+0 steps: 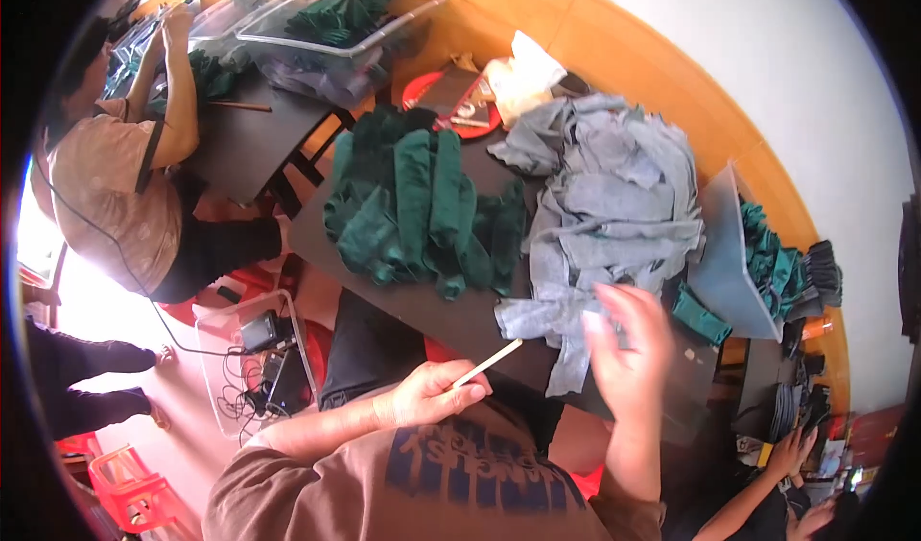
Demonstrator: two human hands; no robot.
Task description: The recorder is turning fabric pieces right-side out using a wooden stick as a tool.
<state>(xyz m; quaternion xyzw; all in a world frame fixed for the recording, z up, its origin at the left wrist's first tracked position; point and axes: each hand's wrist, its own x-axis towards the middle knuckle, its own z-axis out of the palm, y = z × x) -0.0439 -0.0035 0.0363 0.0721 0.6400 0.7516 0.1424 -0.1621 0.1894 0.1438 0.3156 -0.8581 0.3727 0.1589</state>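
My left hand (436, 393) is closed around a thin pale wooden stick (491, 361), which points up and to the right in front of my chest. My right hand (633, 354), somewhat blurred, is raised over the near edge of a heap of grey fabric pieces (614, 196). Its thumb and fingers look apart, with grey cloth showing between them. Beneath it a strip of the grey fabric (570, 366) hangs toward me; contact with the fingers is hard to make out. Left of the grey heap lies a pile of dark green velvety pieces (413, 205).
The dark table (384, 301) also bears a red plate (422, 85) at its far side. To the right stands a translucent bin (734, 253) with green pieces. A co-worker (120, 186) sits at the left by clear bins (384, 28). A box of cables (251, 368) stands on the floor.
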